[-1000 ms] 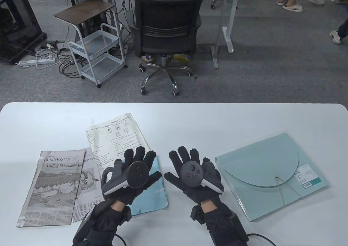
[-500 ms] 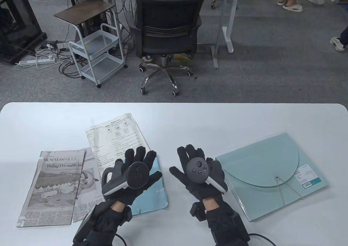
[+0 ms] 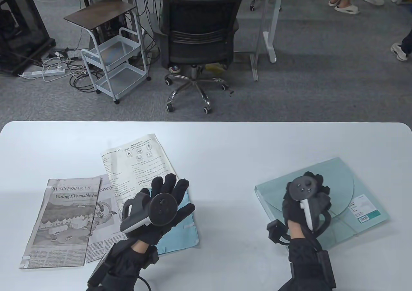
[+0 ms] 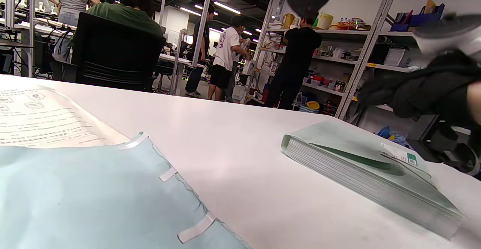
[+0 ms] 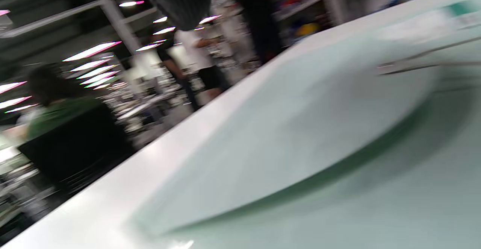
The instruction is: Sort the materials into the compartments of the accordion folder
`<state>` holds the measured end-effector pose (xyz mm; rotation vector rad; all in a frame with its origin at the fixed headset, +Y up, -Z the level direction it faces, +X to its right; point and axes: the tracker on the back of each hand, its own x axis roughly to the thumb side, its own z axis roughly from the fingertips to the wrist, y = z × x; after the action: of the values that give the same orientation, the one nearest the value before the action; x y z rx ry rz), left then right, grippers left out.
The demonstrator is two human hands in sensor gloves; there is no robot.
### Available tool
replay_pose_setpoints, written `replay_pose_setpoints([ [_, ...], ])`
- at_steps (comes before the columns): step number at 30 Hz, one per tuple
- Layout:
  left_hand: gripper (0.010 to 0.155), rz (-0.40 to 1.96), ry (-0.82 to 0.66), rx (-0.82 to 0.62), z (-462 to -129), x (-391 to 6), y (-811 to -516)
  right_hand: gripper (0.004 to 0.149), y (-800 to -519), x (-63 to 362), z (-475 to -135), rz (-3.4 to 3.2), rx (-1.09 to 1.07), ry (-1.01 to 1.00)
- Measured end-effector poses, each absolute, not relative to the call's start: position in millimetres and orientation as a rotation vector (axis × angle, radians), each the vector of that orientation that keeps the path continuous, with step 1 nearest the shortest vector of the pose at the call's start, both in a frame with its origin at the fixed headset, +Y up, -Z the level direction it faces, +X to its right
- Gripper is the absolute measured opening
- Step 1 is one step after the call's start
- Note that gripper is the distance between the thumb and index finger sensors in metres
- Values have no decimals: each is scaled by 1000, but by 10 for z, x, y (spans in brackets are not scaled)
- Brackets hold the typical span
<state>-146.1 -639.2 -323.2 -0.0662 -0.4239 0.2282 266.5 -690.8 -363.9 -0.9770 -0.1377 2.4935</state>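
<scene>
A pale green accordion folder [image 3: 341, 175] lies closed at the right of the white table [image 3: 225, 143], its round flap down and an elastic cord across it. It also shows in the left wrist view [image 4: 360, 166] and, blurred, in the right wrist view [image 5: 300, 121]. My right hand [image 3: 307, 191] is over the folder's flap, holding nothing. My left hand [image 3: 167, 191] is spread open over a light blue sheet [image 3: 180, 236], holding nothing. A printed worksheet [image 3: 135, 165] and a newspaper [image 3: 64, 220] lie left of it.
The blue sheet [image 4: 94, 196] has white tape tabs along its edge. Beyond the table's far edge stand an office chair [image 3: 199, 37] and a white cart [image 3: 112, 62]. A white label [image 3: 365, 210] sits on the folder's right corner.
My right hand has moved right from the table's middle onto the folder's flap and turned its tracker upright. My left hand has stayed over the blue sheet.
</scene>
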Motion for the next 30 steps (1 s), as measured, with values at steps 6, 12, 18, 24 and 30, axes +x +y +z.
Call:
replay_pose_setpoints([
  [6, 74, 239, -428, -65, -3232, -1457, -6390, 56, -7394, 3367, -3375, 2240, -1413, 5],
  [12, 74, 237, -421, -78, -3246, -1457, -6408, 61, -7717, 3606, -3228, 2030, -1488, 34],
  [18, 74, 241, -411, -71, -3244, -1475, -6395, 47, -7735, 3663, -3234, 1959, -1528, 29],
  [24, 74, 243, -411, -69, -3243, -1476, -6397, 36, -7734, 3669, -3259, 1938, -1547, -21],
  [30, 71, 249, -412, -71, -3243, -1465, -6400, 37, -7566, 3674, -3215, 1827, -1524, -115],
])
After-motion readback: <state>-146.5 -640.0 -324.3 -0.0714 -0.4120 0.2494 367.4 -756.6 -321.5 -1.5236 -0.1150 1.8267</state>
